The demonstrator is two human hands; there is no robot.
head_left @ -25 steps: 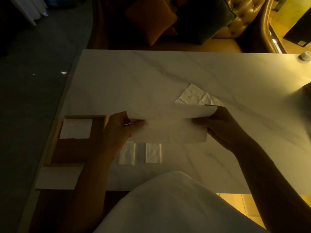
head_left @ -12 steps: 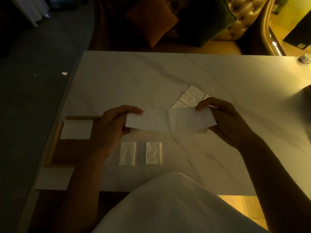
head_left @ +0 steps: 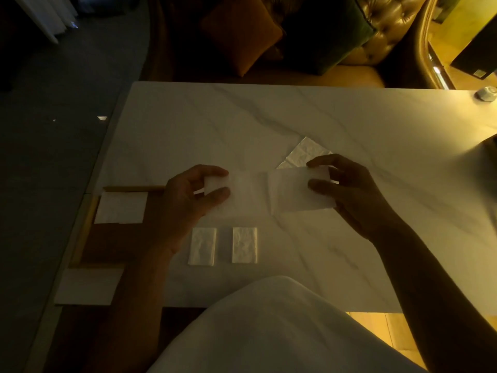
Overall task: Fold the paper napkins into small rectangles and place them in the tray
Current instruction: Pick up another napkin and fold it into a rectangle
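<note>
Thumb and fingers [head_left: 216,195] of the left hand [head_left: 185,203] pinch one end of the folded napkin strip [head_left: 269,193]; the right hand [head_left: 349,192] pinches the other end, holding it stretched above the surface [head_left: 242,125], both forearms [head_left: 419,278] angling inward.

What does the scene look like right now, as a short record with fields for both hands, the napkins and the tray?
left hand: pinches the left end of the held napkin
right hand: pinches its right end
held napkin: long folded strip, centre crease, over the marble table
folded napkins: two small rectangles, side by side, apart, on the table
tray: wooden, at the table's left edge, one white napkin inside
spare napkin: flat on the table beyond the right hand
</note>
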